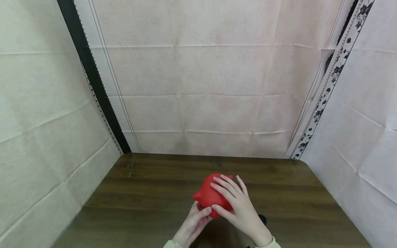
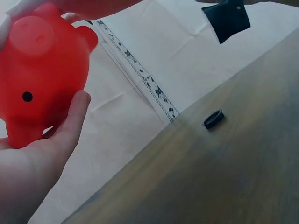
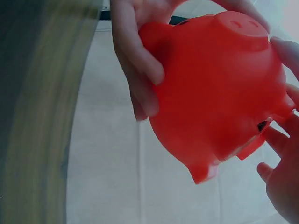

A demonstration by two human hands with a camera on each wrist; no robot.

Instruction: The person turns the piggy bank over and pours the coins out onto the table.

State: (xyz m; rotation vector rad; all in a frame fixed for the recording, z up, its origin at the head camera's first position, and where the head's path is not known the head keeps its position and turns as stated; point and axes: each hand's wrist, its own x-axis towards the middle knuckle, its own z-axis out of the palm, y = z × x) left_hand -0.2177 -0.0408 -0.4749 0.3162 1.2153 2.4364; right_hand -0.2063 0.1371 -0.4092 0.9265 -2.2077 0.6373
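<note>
A glossy red piggy bank (image 1: 212, 194) is held up between both hands, with its round snout (image 2: 32, 36) and a black eye showing in the left wrist view. The left hand (image 1: 194, 222) grips it from below, thumb against its side. Over its right side the right hand (image 1: 237, 206) spreads its fingers, with the thumb low on the body. In the right wrist view the left hand (image 3: 135, 56) wraps round the upper left of the piggy bank (image 3: 219, 88), while the right hand (image 3: 285, 172) touches it at the right edge.
A small black ring-shaped piece (image 2: 214, 120) lies on the dark wooden table (image 1: 139, 206), partly behind the right wrist in the head view. Pale creased cloth (image 1: 217, 86) hangs at the back and both sides. A dark strap-like piece (image 2: 227, 19) shows in the left wrist view.
</note>
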